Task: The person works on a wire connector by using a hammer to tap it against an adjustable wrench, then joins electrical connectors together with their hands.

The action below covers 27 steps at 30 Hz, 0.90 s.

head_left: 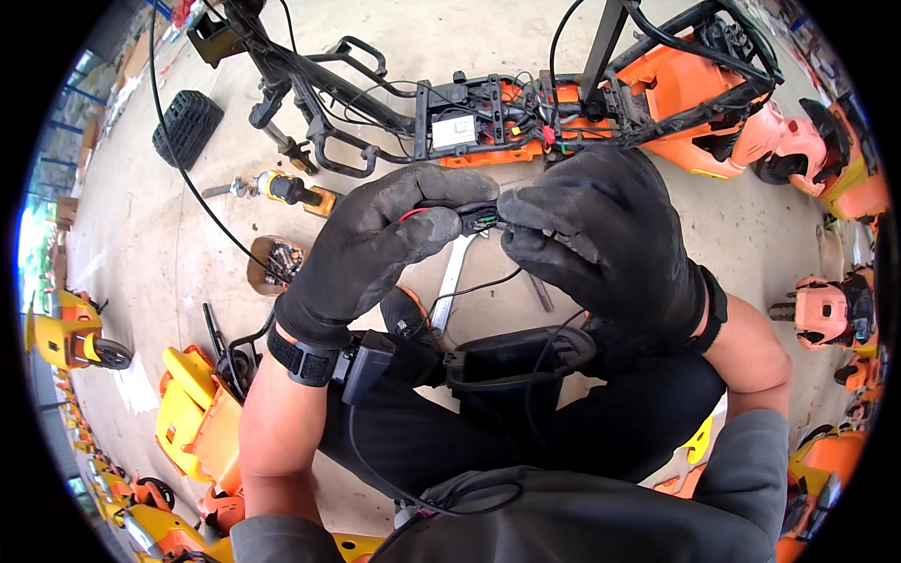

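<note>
The left hand (375, 235) and right hand (591, 235) both pinch a small black plug (481, 220); it looks light and hard; its thin wires bend easily, so hold the plug body.

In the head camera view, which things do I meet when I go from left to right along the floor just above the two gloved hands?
Black knobbly rubber tyre → yellow and black power tool lying on the floor → black metal frame with a white box and bundled wires → orange plastic body shell.
</note>
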Tool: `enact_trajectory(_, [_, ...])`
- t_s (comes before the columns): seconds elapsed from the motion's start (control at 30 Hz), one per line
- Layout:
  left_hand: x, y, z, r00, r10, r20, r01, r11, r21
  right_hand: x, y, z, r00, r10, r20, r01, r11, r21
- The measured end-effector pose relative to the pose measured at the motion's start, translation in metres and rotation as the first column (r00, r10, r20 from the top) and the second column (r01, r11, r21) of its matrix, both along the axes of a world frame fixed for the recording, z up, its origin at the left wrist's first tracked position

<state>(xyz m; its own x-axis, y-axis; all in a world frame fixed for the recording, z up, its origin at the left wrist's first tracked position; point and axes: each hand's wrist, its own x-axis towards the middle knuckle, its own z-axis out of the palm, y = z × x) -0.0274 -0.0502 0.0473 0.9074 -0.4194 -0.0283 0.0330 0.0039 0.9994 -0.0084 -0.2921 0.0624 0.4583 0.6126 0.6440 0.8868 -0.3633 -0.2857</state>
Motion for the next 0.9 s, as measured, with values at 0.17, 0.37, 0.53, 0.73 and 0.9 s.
enact_trajectory(0.17, [0.002,0.000,0.006,0.995,-0.022,0.098,0.011,0.994,0.109,0.002,-0.001,-0.004,0.989,0.048,0.140,-0.051,0.999,0.017])
enact_trajectory(0.37, [-0.001,0.000,-0.002,0.999,0.006,0.035,-0.006,1.000,0.007,0.000,0.001,-0.006,0.984,0.045,0.172,-0.043,0.999,-0.015])
enact_trajectory(0.53, [-0.001,-0.001,-0.002,0.999,-0.019,0.033,0.019,1.000,-0.001,-0.002,0.002,-0.005,0.990,0.029,0.138,-0.024,0.999,-0.031])
enact_trajectory(0.73, [0.002,-0.007,-0.006,0.987,-0.065,0.148,0.059,0.997,0.044,-0.001,0.005,-0.013,0.982,0.096,0.165,-0.098,0.995,0.002])
enact_trajectory(0.9, [-0.002,-0.003,0.003,1.000,0.004,0.008,-0.004,1.000,0.018,0.000,0.003,-0.002,0.997,0.057,0.055,-0.061,0.994,0.088])
